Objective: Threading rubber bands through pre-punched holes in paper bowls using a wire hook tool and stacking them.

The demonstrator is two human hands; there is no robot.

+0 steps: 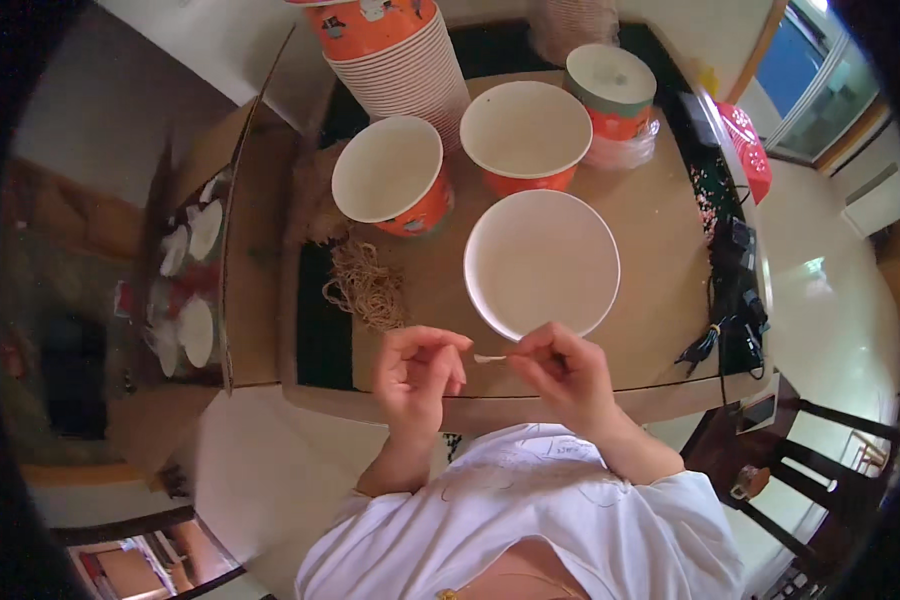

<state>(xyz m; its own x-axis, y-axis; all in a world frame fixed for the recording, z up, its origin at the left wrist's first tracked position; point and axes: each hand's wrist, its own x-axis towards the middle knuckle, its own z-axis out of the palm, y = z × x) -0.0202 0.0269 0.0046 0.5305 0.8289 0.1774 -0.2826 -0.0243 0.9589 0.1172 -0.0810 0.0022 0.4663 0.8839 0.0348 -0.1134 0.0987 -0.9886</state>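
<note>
My right hand [566, 378] pinches a short, pale strip [489, 358], perhaps a bit of cord, just past the table's near edge. Close on its left is my left hand [417, 378], fingers loosely bent and apart, with nothing visible in them. Directly beyond my hands a round white paper tub [542, 262] shows its inside. Two more orange paper tubs with white insides, one on the left [390, 172] and one in the middle [526, 130], stand farther back. A tangled heap of tan twine [366, 285] lies beyond my left hand.
A tall stack of orange tubs [400, 75] rises at the back left. At the back right, a lidded-looking tub [612, 90] sits on clear plastic wrap. An open cardboard box [240, 250] with white round pieces flanks the table's left. Black cables [735, 310] lie along the right edge.
</note>
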